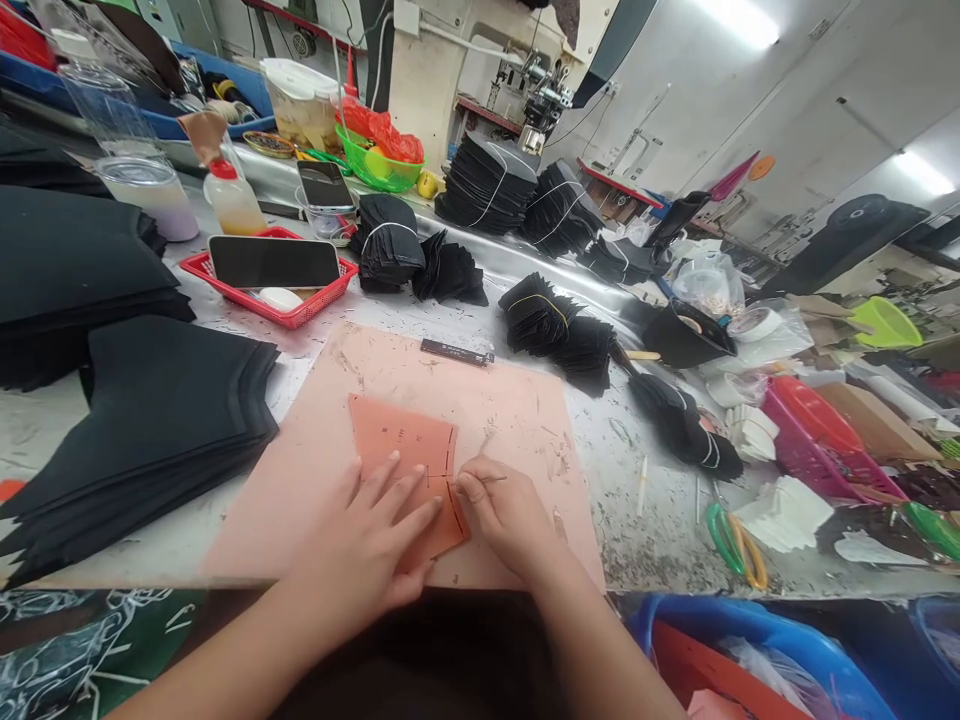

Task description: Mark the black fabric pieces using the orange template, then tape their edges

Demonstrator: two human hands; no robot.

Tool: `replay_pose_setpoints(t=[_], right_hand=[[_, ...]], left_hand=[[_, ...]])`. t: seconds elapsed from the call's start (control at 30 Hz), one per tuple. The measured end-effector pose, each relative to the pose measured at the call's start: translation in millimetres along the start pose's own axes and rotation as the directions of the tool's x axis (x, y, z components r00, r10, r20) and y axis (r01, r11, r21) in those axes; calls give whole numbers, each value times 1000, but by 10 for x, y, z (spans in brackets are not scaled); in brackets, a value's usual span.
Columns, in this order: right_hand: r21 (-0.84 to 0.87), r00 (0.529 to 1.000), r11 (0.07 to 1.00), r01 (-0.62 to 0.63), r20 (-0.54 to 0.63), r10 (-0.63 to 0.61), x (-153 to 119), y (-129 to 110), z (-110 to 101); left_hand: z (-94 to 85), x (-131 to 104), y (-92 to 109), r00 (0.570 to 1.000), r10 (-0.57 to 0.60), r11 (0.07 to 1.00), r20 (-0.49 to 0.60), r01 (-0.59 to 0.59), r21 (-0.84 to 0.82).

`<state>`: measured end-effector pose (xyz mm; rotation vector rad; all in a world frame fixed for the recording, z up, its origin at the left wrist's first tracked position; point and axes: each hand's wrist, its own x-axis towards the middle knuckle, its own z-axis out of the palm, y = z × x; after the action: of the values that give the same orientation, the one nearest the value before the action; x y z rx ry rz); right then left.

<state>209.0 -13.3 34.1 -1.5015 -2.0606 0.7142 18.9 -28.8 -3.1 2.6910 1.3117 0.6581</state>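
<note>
From the head view, we've got an orange template (pixel 403 440) lying flat on a pink board (pixel 517 420), right in front of us, with the black ruler (pixel 457 352) just past its far edge. Our left hand (pixel 382 530) isn't gripping anything: palm down, fingers spread fairly wide, fingertips resting on the template. Our right hand (pixel 514 515) has a narrow pinch, thumb and finger closed on a slim tool (pixel 493 478) right by the template's right edge.

Handling-wise, we'd guess the template is light and thin, on the stiff side like card or plastic sheet, so no real worry about breaking it, though a corner might bend. It could be a bit slippery and skate or spin on the board, so we'd keep those spread fingers pressing down on the middle. If we had to lift it, we'd go for the far left corner or the far edge and pinch it there, away from the slots.

As for how it points, the slotted side with the shallow inward bend faces right, and the far edge slants. Long axis looks to run away from us, leaning a bit left at the far end, but our left hand covers the near left part, so we can't be sure.
</note>
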Motion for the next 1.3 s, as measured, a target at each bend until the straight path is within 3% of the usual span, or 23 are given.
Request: replay_pose_setpoints(t=[0.2,0.37,0.7,0.83,1.03,1.2,1.3], right_hand=[[41,1000,999,4,-5,-3,-63,-13,-39],[-3,996,1000,-27,84,27,-171,-47,-92],[23,993,1000,-19,117,17,-210,-50,-142],[-25,979,1000,-11,205,16,-109,-39,-159],[28,993,1000,8,115,-11,138,-2,-136],[-49,969,998,46,244,-32,205,-15,-164],[4,972,1000,0,233,-1,303,32,-151]], left_hand=[[32,-8,-9,999,-16,1000,30,16,7],[53,-31,-4,1000,-14,1000,11,14,7],[11,9,3,999,-12,1000,31,12,-2],[15,-1,0,999,3,1000,34,-3,13],[23,-6,-13,999,-5,1000,38,4,24],[58,-17,-21,999,-13,1000,40,12,22],[44,-12,-22,1000,-4,1000,29,3,20]])
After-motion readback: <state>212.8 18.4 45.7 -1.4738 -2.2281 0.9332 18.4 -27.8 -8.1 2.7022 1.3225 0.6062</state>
